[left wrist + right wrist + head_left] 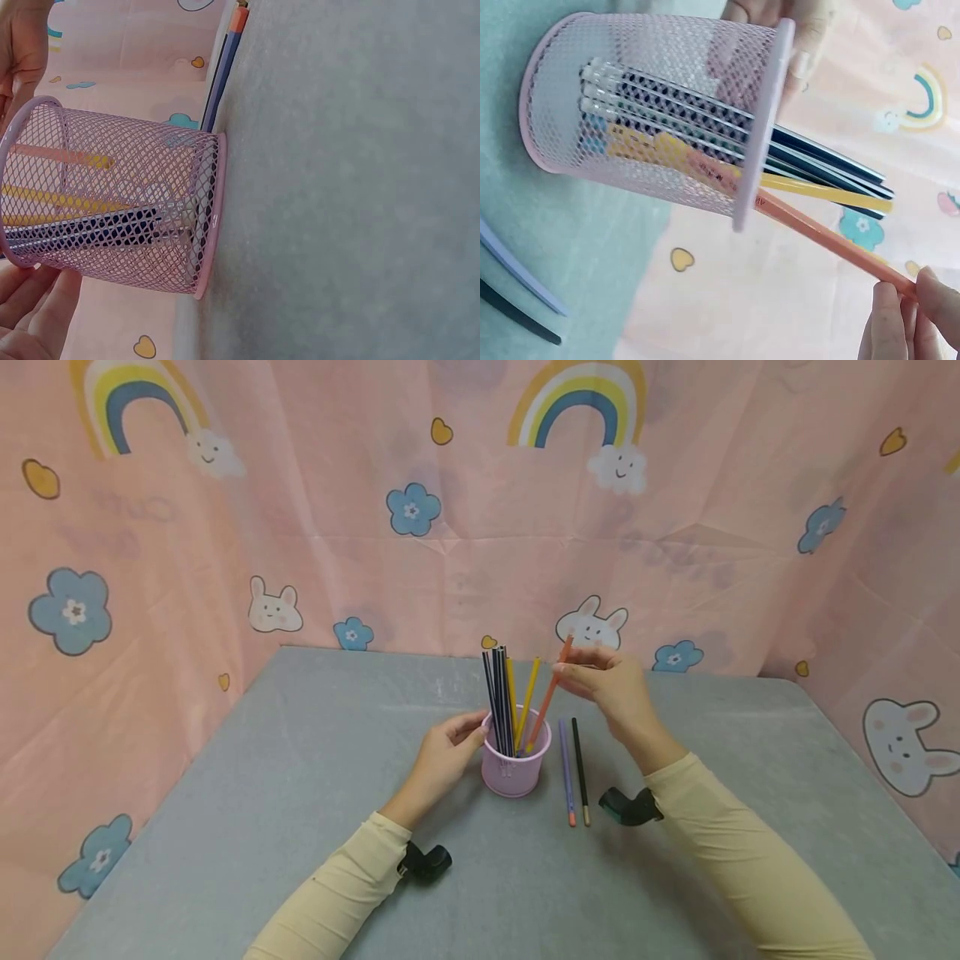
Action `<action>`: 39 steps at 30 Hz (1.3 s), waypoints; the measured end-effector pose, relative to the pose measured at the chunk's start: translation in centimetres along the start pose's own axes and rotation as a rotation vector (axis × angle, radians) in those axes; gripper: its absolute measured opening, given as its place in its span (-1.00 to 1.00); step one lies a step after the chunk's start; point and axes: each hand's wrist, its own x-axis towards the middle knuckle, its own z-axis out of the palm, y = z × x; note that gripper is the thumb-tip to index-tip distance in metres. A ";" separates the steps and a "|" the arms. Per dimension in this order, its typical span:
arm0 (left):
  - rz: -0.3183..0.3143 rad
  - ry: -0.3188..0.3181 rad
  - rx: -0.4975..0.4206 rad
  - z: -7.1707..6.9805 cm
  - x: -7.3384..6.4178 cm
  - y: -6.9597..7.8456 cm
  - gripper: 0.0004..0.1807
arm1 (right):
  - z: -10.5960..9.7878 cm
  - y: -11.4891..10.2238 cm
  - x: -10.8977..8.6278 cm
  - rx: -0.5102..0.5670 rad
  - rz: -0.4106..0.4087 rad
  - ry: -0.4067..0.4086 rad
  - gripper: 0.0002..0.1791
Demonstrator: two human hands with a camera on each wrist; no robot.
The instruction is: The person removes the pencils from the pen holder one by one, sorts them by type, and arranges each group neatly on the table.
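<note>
A pink mesh pencil cup point(512, 777) stands upright on the table. Several dark striped pencils point(498, 693) and yellow pencils point(528, 693) lean inside it. My left hand point(448, 752) holds the cup's left side near the rim, its fingers point(56, 311) against the mesh. Between thumb and fingers, my right hand point(611, 689) pinches an orange pencil point(551, 693) near its upper end. This pencil slants to the right, and its lower end shows inside the cup through the mesh point(75, 155).
Right of the cup, a purple pencil point(567, 772) and a black pencil point(581, 772) lie side by side on the grey table point(300, 827). A pink printed cloth point(480, 568) hangs behind and at the sides. Black wrist cameras point(427, 862) sit below both sleeves.
</note>
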 end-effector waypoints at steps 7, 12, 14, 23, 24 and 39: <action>-0.001 0.017 -0.029 0.3 1.1 -2.9 -0.63 | -0.5 -1.6 -0.2 0.096 -0.011 -0.008 -0.84; 0.002 0.023 -0.027 0.4 1.3 -3.3 -0.65 | -1.3 -3.1 -0.1 0.166 -0.035 -0.002 -0.85; 0.004 0.025 -0.031 0.4 1.2 -3.3 -0.65 | -1.6 -3.7 -0.2 0.166 -0.047 0.003 -0.85; 0.000 0.021 -0.029 0.3 1.3 -3.3 -0.64 | -3.1 -4.5 -0.4 0.087 -0.059 0.040 -0.85; -0.003 0.018 -0.034 0.3 1.2 -3.3 -0.64 | -3.2 -4.5 -0.4 0.081 -0.058 0.042 -0.85; 0.006 0.003 -0.018 0.0 0.0 0.1 -0.65 | -5.3 -2.2 -0.6 -0.138 0.050 0.036 -0.76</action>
